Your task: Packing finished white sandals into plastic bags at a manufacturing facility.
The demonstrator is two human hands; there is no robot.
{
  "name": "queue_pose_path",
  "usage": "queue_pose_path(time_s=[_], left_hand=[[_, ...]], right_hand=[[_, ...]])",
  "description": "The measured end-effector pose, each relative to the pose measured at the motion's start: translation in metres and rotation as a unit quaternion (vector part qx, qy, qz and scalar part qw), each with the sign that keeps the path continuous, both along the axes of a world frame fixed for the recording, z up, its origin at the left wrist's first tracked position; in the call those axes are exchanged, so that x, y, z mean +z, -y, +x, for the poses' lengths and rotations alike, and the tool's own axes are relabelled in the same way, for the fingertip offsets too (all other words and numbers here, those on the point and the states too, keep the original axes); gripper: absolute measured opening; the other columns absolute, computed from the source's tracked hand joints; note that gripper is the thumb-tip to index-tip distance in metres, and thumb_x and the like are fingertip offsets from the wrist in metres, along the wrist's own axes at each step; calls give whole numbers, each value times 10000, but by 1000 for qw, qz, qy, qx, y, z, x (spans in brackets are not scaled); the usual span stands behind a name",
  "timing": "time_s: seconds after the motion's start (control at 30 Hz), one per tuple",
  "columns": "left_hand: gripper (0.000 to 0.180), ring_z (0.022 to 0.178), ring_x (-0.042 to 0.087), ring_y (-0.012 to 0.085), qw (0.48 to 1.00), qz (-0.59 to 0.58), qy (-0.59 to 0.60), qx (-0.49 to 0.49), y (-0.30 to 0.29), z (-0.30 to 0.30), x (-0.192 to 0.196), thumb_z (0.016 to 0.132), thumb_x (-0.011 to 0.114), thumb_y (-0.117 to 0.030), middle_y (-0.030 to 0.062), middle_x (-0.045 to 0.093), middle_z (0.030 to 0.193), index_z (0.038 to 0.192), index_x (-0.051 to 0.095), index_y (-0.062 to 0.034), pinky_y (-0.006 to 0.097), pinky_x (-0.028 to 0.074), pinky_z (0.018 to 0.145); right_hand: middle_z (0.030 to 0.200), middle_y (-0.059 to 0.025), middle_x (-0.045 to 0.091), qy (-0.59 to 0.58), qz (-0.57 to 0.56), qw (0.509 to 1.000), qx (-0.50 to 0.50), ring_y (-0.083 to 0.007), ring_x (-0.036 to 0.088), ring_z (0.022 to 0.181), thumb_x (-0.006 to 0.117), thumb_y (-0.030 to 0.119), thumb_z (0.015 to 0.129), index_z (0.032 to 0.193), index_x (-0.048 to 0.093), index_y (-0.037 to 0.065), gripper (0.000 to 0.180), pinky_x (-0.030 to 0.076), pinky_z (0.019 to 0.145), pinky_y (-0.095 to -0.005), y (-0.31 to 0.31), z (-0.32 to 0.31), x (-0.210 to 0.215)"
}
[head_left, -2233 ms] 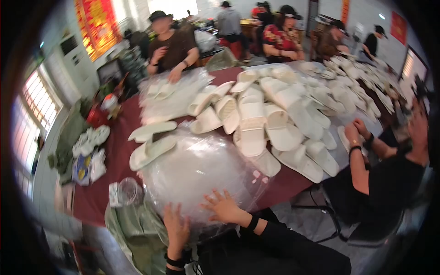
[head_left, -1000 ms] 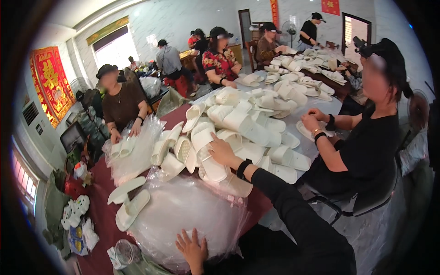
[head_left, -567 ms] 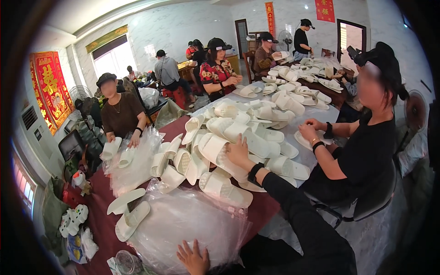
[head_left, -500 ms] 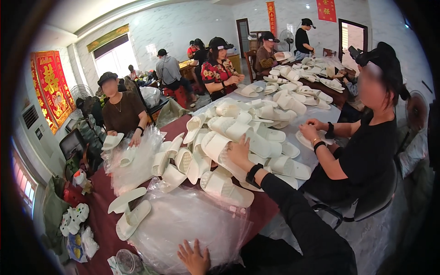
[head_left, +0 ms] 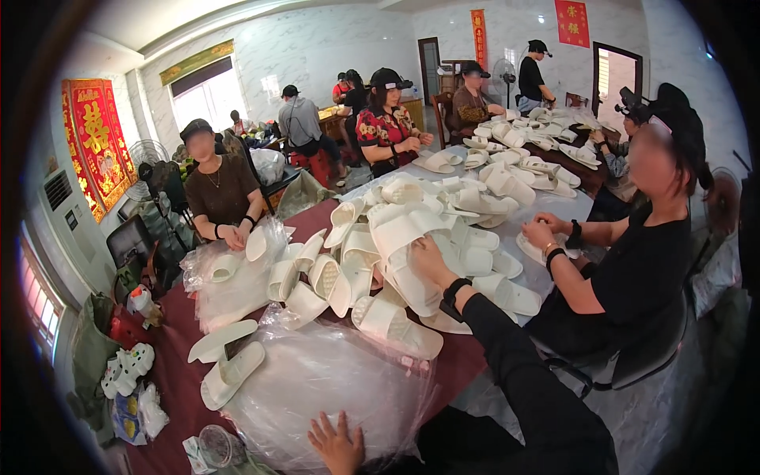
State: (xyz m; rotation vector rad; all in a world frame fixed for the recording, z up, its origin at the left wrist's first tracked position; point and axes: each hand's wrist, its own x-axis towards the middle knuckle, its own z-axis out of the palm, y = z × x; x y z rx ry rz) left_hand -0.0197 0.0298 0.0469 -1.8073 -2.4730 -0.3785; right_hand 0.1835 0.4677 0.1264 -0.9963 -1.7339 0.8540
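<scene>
My right hand (head_left: 431, 265) reaches into a heap of white slippers and grips a white slipper (head_left: 398, 236) at its side, with fingers partly hidden in the foot opening. That slipper is tilted up over the pile. My left hand (head_left: 336, 443) lies open, fingers spread, on a stack of clear plastic bags (head_left: 317, 384) at the near edge of the table. Two loose slippers, one (head_left: 231, 375) tilted and another (head_left: 220, 340) behind it, rest at the bags' left edge. One more slipper (head_left: 396, 326) sits just beyond the bags.
The table has a dark red cover (head_left: 178, 396). Across it on the left, a person in brown (head_left: 222, 190) handles a slipper over more clear bags (head_left: 229, 293). A person in black (head_left: 633, 253) sits close on the right. A clear plastic tub (head_left: 222, 446) stands at the lower left.
My right hand has shifted slightly right, and the slipper in it has tipped up from the pile. My left hand has stayed put. The person in brown has brought both hands together.
</scene>
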Motion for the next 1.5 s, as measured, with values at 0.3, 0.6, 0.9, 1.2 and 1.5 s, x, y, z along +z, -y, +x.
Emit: queue_pose_path(time_s=[0.3,0.6,0.9,1.2,1.5], left_hand=[[543,1317,284,456,1000,-5,-21,4,5,0,1,887,498,-444,237,347,1425,1364,453,-189,606,219,1052],[552,1293,313,477,999,34,-38,-15,5,-3,-7,863,536,-390,246,369,1408,1344,467,-127,632,227,1032],[566,1288,393,354,974,64,165,-143,12,-9,-50,862,480,-289,198,445,1367,1351,418,-12,468,316,1062],[441,1255,367,428,995,15,-24,-97,20,6,-26,839,521,-419,180,414,1379,1196,597,-173,566,264,1036],[443,1209,445,370,996,22,-65,-62,21,6,-12,854,482,-283,147,476,1334,1225,533,-46,527,350,990]], right_hand=[[1445,-170,304,-157,157,969,106,-322,312,1328,525,33,834,1178,570,10,348,242,1095,-376,112,2,42],[1523,-156,180,-45,-62,902,424,-292,94,1427,505,79,911,1351,444,30,447,113,1137,-380,283,20,-20],[1476,-199,284,35,0,899,437,-346,247,1377,623,170,857,1351,432,10,553,197,1120,-395,326,50,-33],[1479,-192,267,79,-28,844,530,-351,264,1364,587,213,896,1379,390,21,556,232,1103,-394,342,74,-44],[1463,-212,292,66,-24,823,564,-355,302,1345,590,239,896,1355,418,6,543,247,1097,-408,338,72,-39]])
